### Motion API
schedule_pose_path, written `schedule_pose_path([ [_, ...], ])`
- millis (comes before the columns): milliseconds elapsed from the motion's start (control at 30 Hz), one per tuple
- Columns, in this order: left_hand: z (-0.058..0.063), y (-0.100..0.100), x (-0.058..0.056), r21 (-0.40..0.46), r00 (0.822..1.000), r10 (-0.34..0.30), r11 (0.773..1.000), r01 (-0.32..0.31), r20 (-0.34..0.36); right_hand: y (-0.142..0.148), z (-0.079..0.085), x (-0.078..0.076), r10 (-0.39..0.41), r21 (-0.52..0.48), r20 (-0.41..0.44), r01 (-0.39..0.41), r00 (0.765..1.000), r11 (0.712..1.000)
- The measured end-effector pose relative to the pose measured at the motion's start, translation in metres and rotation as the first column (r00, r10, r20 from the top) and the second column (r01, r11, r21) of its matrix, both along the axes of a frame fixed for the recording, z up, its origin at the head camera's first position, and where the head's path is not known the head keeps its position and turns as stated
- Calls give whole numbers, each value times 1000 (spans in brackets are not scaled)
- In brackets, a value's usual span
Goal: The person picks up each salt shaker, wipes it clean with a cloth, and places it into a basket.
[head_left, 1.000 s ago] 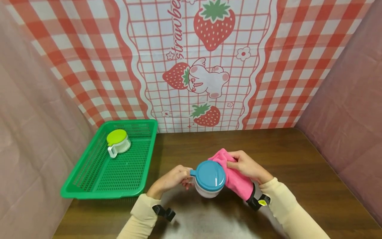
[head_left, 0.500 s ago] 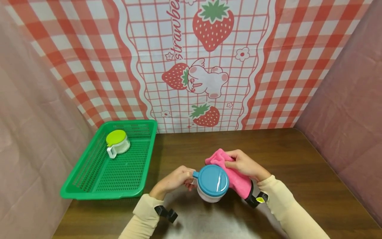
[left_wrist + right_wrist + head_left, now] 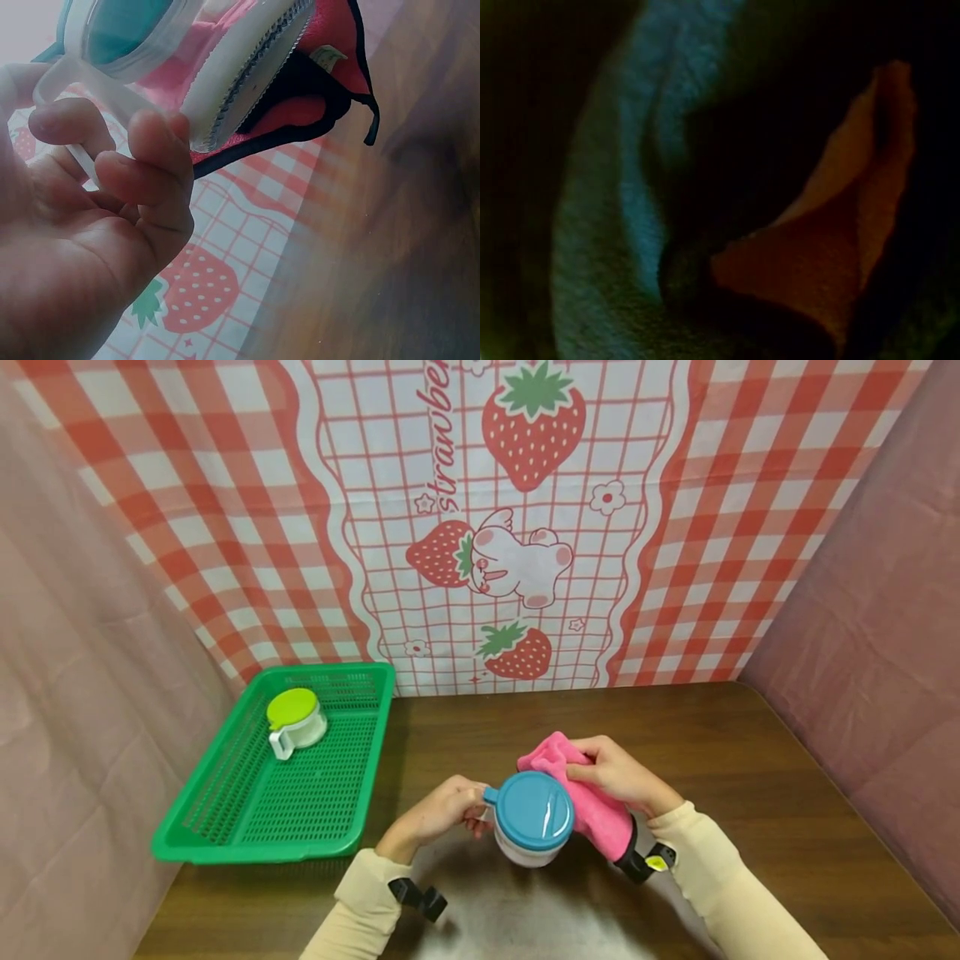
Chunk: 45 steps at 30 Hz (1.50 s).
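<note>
My left hand [image 3: 444, 814] grips the white handle of a seasoning jar [image 3: 534, 814] with a round blue lid, held over the table. In the left wrist view, the curled fingers [image 3: 142, 176] wrap that handle [image 3: 112, 94], and the jar's base faces the camera. My right hand [image 3: 618, 774] pinches a pink cloth [image 3: 600, 814] with black edging and presses it against the jar's far right side. Part of the cloth hangs down toward the wrist. The right wrist view is dark, mostly filled by cloth folds [image 3: 600, 247].
A green plastic basket [image 3: 258, 852] stands at the left of the brown wooden table [image 3: 757, 810]. Inside it sits a similar jar [image 3: 298, 722] with a lime-green lid. A strawberry-print curtain [image 3: 525, 568] hangs behind, with pink drapes [image 3: 847, 602] on the sides.
The jar and left hand have shifted slightly right and toward me since the first frame, with the cloth kept against the jar. Little differs over the last half second.
</note>
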<state>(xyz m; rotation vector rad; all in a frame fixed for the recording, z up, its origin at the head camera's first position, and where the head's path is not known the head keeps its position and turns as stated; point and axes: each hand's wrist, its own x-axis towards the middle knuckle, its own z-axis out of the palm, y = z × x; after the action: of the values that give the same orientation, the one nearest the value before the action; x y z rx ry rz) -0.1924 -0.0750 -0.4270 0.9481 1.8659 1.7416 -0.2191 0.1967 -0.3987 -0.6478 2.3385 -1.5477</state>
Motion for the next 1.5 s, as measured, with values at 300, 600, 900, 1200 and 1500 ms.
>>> schedule_pose_path([
  [300,0,2,1,5,998,45,999,-45,52,5,2,1,-12,29,11,11,1000,1000],
  [600,-4,-1,0,39,988,124,991,-128,94,8,0,3,-26,12,-8,27,1000,1000],
  [900,-2,-1,-3,55,957,215,972,-230,196,12,-1,3,-38,-19,-12,38,999,999],
  [1200,-2,1,-7,51,912,321,938,-344,256,12,1,3,-47,-10,-7,47,999,999],
  [1500,-3,1,-7,26,893,375,919,-393,250,11,-2,3,-41,-25,-19,41,999,999],
])
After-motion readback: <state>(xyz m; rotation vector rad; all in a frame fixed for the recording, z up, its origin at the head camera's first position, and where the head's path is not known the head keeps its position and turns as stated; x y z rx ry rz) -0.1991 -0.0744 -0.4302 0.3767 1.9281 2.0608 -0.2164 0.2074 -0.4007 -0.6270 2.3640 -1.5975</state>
